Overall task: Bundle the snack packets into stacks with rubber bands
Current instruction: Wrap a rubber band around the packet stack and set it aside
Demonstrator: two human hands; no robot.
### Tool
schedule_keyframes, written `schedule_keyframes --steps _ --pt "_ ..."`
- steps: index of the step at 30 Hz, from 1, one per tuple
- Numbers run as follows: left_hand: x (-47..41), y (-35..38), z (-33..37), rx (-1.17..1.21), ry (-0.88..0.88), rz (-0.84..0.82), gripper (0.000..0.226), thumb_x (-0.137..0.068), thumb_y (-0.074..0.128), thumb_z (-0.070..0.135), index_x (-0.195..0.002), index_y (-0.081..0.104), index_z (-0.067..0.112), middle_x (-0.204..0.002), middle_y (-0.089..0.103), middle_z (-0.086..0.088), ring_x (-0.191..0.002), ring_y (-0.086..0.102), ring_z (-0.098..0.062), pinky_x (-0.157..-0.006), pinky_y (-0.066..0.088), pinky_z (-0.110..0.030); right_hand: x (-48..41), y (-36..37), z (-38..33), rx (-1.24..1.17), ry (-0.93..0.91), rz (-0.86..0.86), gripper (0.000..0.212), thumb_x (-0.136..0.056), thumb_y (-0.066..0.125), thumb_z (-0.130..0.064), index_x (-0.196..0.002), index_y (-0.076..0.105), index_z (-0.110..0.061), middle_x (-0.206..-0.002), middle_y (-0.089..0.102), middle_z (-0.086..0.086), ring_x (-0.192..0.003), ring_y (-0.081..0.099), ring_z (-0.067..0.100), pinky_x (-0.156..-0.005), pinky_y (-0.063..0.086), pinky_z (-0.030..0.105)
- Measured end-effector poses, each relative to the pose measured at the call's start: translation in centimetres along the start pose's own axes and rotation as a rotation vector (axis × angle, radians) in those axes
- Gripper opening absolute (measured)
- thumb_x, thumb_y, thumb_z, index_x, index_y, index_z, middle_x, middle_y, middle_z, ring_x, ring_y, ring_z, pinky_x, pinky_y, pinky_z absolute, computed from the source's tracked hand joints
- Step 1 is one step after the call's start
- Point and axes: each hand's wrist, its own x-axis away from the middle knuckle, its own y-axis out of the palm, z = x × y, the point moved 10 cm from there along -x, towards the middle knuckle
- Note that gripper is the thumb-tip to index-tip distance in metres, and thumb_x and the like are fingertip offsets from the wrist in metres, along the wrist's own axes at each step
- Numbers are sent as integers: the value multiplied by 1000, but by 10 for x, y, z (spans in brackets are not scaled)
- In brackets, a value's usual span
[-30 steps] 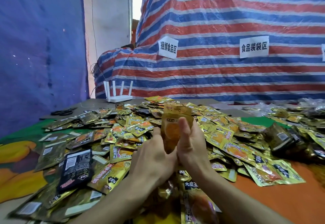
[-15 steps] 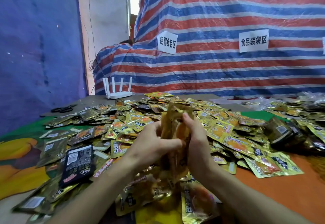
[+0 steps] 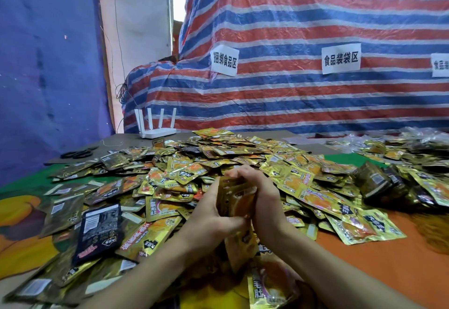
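Head view showed the left hand (image 3: 213, 221) and right hand (image 3: 264, 199) close together, both squeezing a shiny gold packet stack (image 3: 237, 197) upright between them. All around lay a crinkly, flat-sided pile (image 3: 184, 170). Smooth orange cloth (image 3: 388, 260) showed at the right.

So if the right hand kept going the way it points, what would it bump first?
The packet stack that the right hand grips comes first; past it, probably the left hand, though depth is unclear.
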Motion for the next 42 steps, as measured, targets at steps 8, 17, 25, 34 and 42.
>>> schedule_keyframes --steps 8,17,25,34,42 --pt "8 1 4 -72 2 49 34 -67 62 15 -101 64 16 -87 76 -1 -77 72 -16 -62 59 -32 5 -42 -57 556 -131 225 35 -86 49 -49 -93 64 -18 -89 66 -6 -83 62 2 -69 48 18" --pt "12 38 19 -138 221 -164 68 -84 72 -6 -123 60 49 -110 70 1 -105 68 -16 -83 54 -17 62 -194 -117 1669 363 255 12 -83 63 -16 -81 72 -23 -84 71 -1 -80 66 21 -65 50 29" --pt "7 28 18 -135 226 -121 50 -83 73 -2 -122 61 25 -101 72 -4 -96 70 -20 -80 55 -21 107 -269 -139 2048 620 286 9 -82 58 -8 -81 61 -17 -81 63 0 -73 61 19 -54 44 27" --pt "5 28 20 -126 224 -113 60 -82 67 -14 -129 57 22 -94 71 -7 -88 71 -19 -77 56 -23 111 -272 -141 2050 478 342 9 -83 57 -16 -84 65 -20 -80 65 -5 -73 61 13 -50 43 26" --pt "3 25 16 -105 204 -121 55 -80 69 -6 -127 58 20 -94 72 -5 -90 71 -18 -78 55 -22 111 -273 -151 1830 319 439 16 -77 77 -16 -64 68 -17 -65 65 -4 -62 61 12 -55 55 34"
